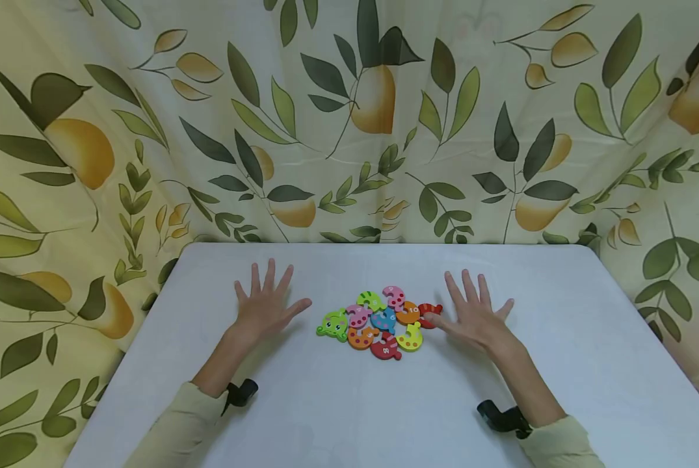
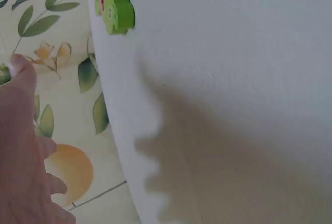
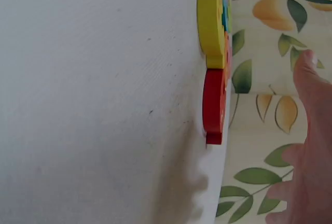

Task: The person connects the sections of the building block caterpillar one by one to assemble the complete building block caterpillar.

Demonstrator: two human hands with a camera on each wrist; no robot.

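Note:
Brightly coloured puzzle pieces lie joined in a cluster on the white table. A green piece with a face [image 1: 333,325] forms the left end, and a red piece [image 1: 427,314] the right end. Between them are pink, orange, blue and yellow pieces, such as the blue piece [image 1: 383,320] and the yellow piece [image 1: 410,337]. To the left of the cluster my left hand [image 1: 263,307] is held with its fingers spread, holding nothing. My right hand [image 1: 476,317] has its fingers spread too; its thumb overlaps the red end piece in the head view.
The white table [image 1: 326,409] has a back edge that meets a leaf-and-fruit patterned curtain [image 1: 337,175]. A black wrist camera is strapped to each forearm, the left camera [image 1: 242,392] and the right camera [image 1: 499,416]. Shadows of both hands fall on the tabletop.

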